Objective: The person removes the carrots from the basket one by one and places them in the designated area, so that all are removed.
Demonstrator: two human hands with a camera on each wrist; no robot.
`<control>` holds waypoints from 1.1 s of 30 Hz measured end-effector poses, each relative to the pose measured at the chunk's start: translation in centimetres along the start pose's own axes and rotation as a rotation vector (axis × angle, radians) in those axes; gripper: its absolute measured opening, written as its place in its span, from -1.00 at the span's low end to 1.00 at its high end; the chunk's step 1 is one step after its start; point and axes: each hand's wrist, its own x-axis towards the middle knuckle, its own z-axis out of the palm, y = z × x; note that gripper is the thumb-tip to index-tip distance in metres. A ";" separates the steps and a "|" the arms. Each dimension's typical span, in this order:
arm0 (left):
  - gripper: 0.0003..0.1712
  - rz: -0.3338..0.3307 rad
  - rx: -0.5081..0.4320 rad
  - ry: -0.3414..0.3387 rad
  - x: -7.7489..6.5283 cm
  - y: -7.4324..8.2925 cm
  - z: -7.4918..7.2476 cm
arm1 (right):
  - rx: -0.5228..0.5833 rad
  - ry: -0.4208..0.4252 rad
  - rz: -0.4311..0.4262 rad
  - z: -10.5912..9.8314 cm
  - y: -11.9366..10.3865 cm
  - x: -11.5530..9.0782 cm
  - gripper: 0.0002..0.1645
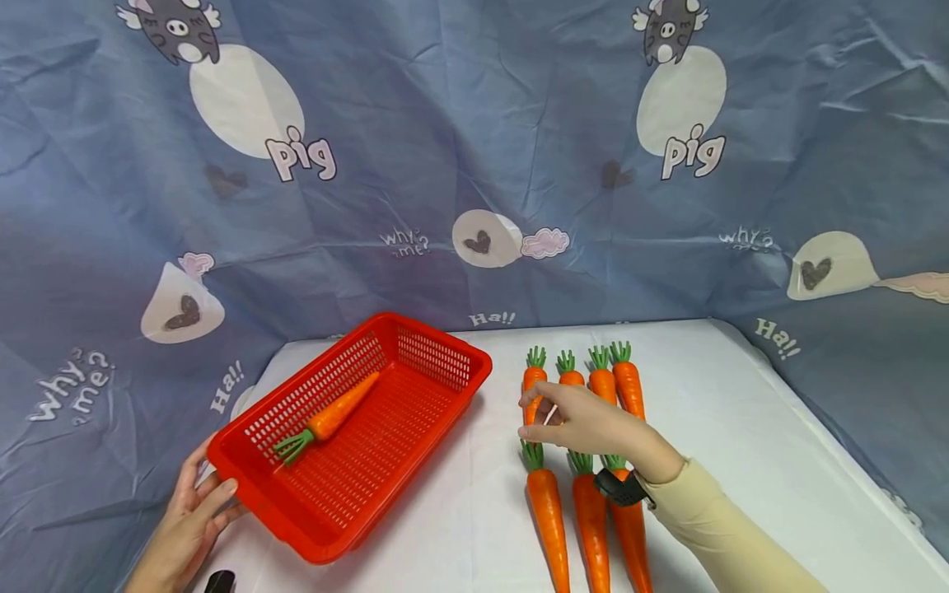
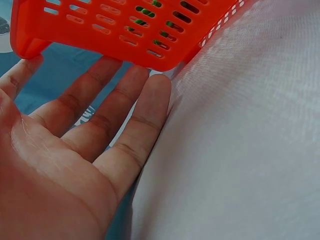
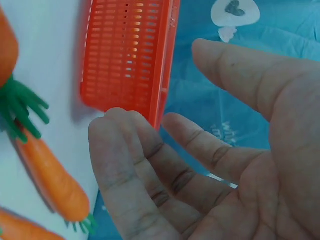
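Observation:
A red plastic basket (image 1: 415,428) with slotted walls stands on the left of the table, with one orange carrot (image 1: 337,416) inside. At its near left corner my left hand (image 1: 189,515) holds the rim, thumb on the edge; in the left wrist view the fingertips (image 2: 156,92) touch the basket from below. My right hand (image 1: 578,420) hovers above several carrots laid in two rows, its fingers loosely bent and nothing between them. Just under it lie a back-row carrot (image 1: 532,379) and the green top of a front-row carrot (image 1: 547,515). My wrist hides parts of others.
A white cloth (image 1: 741,428) covers the table. Patterned blue fabric (image 1: 415,165) rises behind it and along both sides. A small black object (image 1: 220,581) shows at the lower left, by my left wrist. A black strap device (image 1: 621,487) sits on my right wrist.

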 end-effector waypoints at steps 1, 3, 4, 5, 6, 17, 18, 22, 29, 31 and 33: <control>-0.26 0.004 -0.003 -0.001 0.0 0.0 0.1 | 0.004 -0.008 0.000 0.0 -0.2 0.4 -0.50; -0.27 0.009 -0.004 0.002 0.1 0.1 0.2 | 0.001 -0.024 0.006 0.1 -0.5 1.2 -0.50; -0.27 0.017 -0.005 -0.001 0.1 0.1 0.3 | -0.005 -0.033 0.013 0.2 -0.7 1.5 -0.50; -0.27 0.025 -0.007 -0.004 0.1 0.0 0.3 | -0.006 -0.044 0.014 0.3 -0.8 1.9 -0.51; -0.26 0.035 -0.012 -0.010 0.1 0.0 0.3 | -0.005 -0.053 0.015 0.4 -0.9 2.3 -0.52; -0.26 0.024 -0.010 -0.004 0.0 -0.1 0.2 | 0.058 -0.127 -0.010 0.5 -2.2 5.4 -0.57; -0.26 0.027 -0.009 -0.006 0.0 -0.1 0.2 | 0.062 -0.129 -0.013 0.5 -2.3 5.7 -0.57; -0.25 0.033 -0.013 -0.012 -0.1 -0.1 0.1 | 0.107 -0.145 -0.022 0.6 -2.5 6.6 -0.56; -0.24 0.003 0.015 0.007 -0.2 -0.1 0.0 | 0.165 -0.174 -0.032 0.6 -3.3 8.2 -0.53; -0.25 -0.008 0.016 0.012 -0.2 0.0 0.0 | 0.158 -0.178 -0.037 0.6 -3.7 8.7 -0.53; -0.26 -0.013 0.019 0.012 -0.2 0.0 0.1 | 0.141 -0.175 -0.044 0.7 -4.0 9.3 -0.53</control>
